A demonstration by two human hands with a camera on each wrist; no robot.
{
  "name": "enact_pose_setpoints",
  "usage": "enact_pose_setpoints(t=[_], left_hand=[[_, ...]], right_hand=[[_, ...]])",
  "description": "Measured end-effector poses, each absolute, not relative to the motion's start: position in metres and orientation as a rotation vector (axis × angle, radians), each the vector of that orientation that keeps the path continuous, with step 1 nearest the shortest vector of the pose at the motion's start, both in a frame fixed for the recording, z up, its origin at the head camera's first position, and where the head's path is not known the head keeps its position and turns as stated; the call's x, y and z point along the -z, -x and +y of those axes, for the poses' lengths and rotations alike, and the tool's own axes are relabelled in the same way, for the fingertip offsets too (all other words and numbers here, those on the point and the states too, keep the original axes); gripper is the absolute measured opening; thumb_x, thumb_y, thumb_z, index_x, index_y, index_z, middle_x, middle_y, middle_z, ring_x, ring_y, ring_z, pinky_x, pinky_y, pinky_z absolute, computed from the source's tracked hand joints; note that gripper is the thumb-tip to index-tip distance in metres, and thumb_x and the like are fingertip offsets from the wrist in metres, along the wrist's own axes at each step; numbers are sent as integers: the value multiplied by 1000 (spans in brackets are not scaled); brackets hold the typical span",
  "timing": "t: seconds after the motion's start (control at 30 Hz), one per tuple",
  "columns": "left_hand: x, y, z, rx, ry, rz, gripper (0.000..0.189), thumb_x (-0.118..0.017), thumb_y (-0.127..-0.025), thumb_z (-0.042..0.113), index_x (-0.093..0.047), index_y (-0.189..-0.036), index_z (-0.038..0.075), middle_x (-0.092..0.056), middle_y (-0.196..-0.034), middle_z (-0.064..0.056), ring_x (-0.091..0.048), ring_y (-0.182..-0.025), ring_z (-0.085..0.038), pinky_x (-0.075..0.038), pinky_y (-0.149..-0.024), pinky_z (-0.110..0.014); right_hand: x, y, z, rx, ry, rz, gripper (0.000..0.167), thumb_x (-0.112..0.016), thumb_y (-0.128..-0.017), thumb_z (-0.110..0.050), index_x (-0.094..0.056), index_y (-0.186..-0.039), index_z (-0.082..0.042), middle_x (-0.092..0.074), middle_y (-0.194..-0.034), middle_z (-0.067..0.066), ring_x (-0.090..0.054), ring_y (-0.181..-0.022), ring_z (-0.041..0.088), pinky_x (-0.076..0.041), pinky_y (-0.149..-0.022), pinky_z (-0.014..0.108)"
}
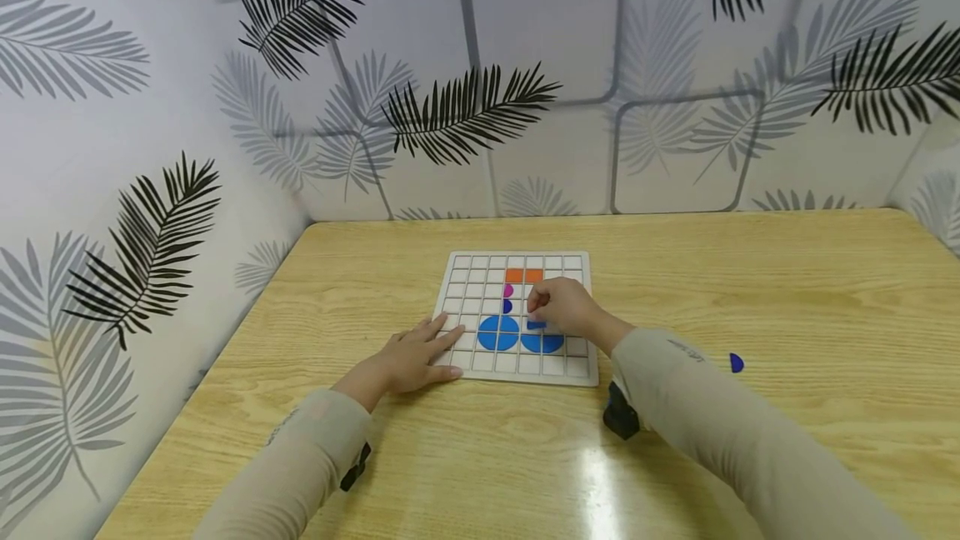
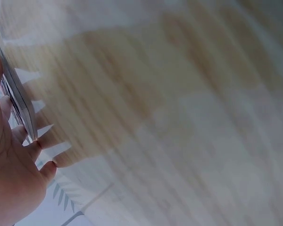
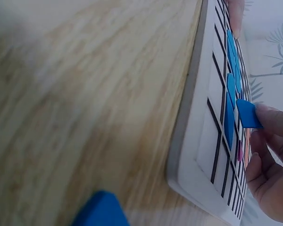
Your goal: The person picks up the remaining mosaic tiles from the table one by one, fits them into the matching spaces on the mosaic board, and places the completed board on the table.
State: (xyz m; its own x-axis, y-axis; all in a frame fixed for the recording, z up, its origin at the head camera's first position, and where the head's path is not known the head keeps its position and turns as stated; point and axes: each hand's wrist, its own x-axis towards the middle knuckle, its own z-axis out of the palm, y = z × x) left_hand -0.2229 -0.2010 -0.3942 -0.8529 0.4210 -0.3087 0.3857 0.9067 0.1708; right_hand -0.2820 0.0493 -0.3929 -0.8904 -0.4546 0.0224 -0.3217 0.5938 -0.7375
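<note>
A white gridded board (image 1: 566,365) lies on the table. My left hand (image 1: 412,357) rests on its left edge, fingers spread; the left wrist view shows those fingers (image 2: 33,148) along the rim. Over the board, my right hand (image 1: 570,307) pinches a blue tile (image 3: 247,114) that looks like a quarter circle. Just below it sits a blue half circle (image 1: 542,344) of tiles. To its left, blue tiles form a full circle (image 1: 498,332). Above are a dark blue half-round tile (image 1: 507,306), a magenta half-round tile (image 1: 508,291) and orange tiles (image 1: 524,275).
A loose dark blue half-round tile (image 1: 737,363) lies on the wooden table (image 1: 825,298), right of the board. A blurred blue shape (image 3: 102,212) shows at the bottom of the right wrist view. A leaf-patterned wall (image 1: 555,148) stands behind the table.
</note>
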Motion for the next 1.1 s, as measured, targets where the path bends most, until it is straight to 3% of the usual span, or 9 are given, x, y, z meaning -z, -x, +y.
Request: enact_pose_setpoints(t=[0.47, 1.1], left_hand=[[391, 224, -201, -139, -603, 2729, 66, -38, -85, 52, -13, -139, 26, -4, -144, -5, -3, -129, -27, -14, -97, -50], [395, 224, -202, -114, -598, 2729, 65, -37, -85, 53, -12, -139, 28, -4, -144, -4, -3, -129, -25, -14, -97, -50]], right_hand=[[388, 283, 43, 1021, 706, 2691, 6, -60, -78, 0, -59, -75, -5, -58, -75, 2, -49, -75, 17, -41, -73, 32], [384, 281, 42, 913, 631, 2691, 4, -62, -77, -4, -61, -74, -3, -60, -80, 3, -50, -79, 18, -42, -75, 35]])
